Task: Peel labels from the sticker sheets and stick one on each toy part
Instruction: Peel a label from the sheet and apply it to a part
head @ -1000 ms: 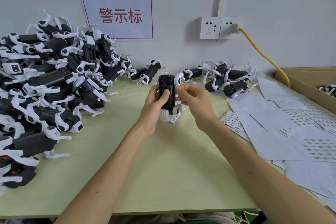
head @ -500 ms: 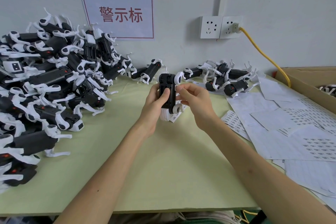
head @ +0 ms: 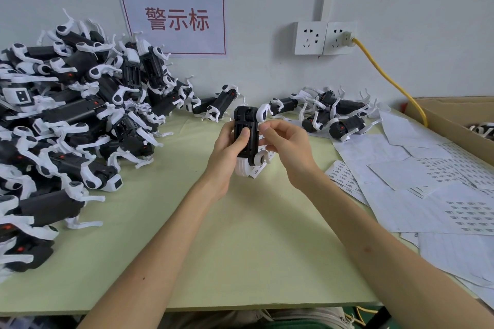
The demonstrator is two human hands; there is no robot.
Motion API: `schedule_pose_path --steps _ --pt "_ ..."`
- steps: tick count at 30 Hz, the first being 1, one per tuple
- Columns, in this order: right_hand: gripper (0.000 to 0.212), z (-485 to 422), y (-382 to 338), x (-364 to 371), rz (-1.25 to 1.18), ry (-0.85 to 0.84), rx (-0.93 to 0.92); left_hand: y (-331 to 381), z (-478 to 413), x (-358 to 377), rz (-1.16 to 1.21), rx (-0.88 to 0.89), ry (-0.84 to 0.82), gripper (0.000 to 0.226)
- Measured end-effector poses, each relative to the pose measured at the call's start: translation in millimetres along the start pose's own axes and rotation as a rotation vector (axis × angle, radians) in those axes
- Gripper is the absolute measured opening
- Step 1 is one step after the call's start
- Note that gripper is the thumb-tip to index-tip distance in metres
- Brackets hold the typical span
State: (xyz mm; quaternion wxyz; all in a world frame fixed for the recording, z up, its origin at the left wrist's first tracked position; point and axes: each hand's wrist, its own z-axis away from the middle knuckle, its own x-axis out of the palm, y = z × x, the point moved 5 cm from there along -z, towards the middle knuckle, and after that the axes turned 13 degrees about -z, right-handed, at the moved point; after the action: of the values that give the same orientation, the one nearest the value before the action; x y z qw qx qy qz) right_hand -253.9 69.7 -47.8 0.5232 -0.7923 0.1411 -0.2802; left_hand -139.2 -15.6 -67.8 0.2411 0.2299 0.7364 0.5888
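A black and white toy part (head: 247, 139) is held upright over the middle of the green table. My left hand (head: 227, 149) grips it from the left, thumb pressed on its black face. My right hand (head: 287, 147) pinches at its right side, fingertips touching the part near its upper white wheel. A strip of sticker sheet (head: 258, 172) shows just below and behind the part. More sticker sheets (head: 454, 195) lie spread on the right.
A big pile of toy parts (head: 69, 120) fills the left side of the table (head: 240, 235). A smaller group of toy parts (head: 328, 115) lies at the back. A cardboard box (head: 454, 117) stands at the right, with a yellow cable (head: 393, 83) to the wall sockets.
Both hands stay on the toy part. The right fingertips have shifted slightly along the part's right edge; the part has barely moved.
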Motion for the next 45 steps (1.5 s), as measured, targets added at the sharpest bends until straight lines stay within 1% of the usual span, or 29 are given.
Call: schedule_pose_path --steps 14,20,25,28,30,35,37,41,45 --pt "0.012 0.3 -0.1 0.6 0.004 0.018 -0.037 -1.6 -0.9 -0.1 0.008 0.001 0.002 0.029" --pt "0.018 -0.2 0.6 -0.1 0.009 0.029 -0.026 -0.7 -0.8 0.8 0.012 0.005 -0.008 0.029" --pt "0.021 -1.2 5.0 -0.1 -0.045 0.012 0.065 2.7 2.0 1.3 0.017 0.010 -0.022 0.029" --pt "0.030 -1.4 6.8 -2.1 -0.145 -0.006 0.165 3.9 3.1 1.1 0.035 0.006 -0.051 0.030" --pt "0.036 -1.6 8.7 -3.6 -0.191 0.001 0.208 3.9 3.6 3.1 0.078 -0.023 -0.105 0.034" --pt "0.024 -1.0 11.0 2.5 -0.283 -0.023 0.245 3.1 6.1 7.7 0.249 -0.136 -0.215 0.046" --pt "0.022 -0.4 8.6 4.5 -0.257 -0.049 0.218 3.1 5.4 8.4 0.279 -0.140 -0.230 0.052" --pt "0.024 1.7 6.4 6.5 -0.115 -0.059 0.137 1.0 6.6 8.1 0.223 -0.148 -0.234 0.043" --pt "0.030 2.6 6.2 9.6 -0.091 -0.111 0.118 -1.1 6.1 7.0 0.190 -0.147 -0.233 0.043"
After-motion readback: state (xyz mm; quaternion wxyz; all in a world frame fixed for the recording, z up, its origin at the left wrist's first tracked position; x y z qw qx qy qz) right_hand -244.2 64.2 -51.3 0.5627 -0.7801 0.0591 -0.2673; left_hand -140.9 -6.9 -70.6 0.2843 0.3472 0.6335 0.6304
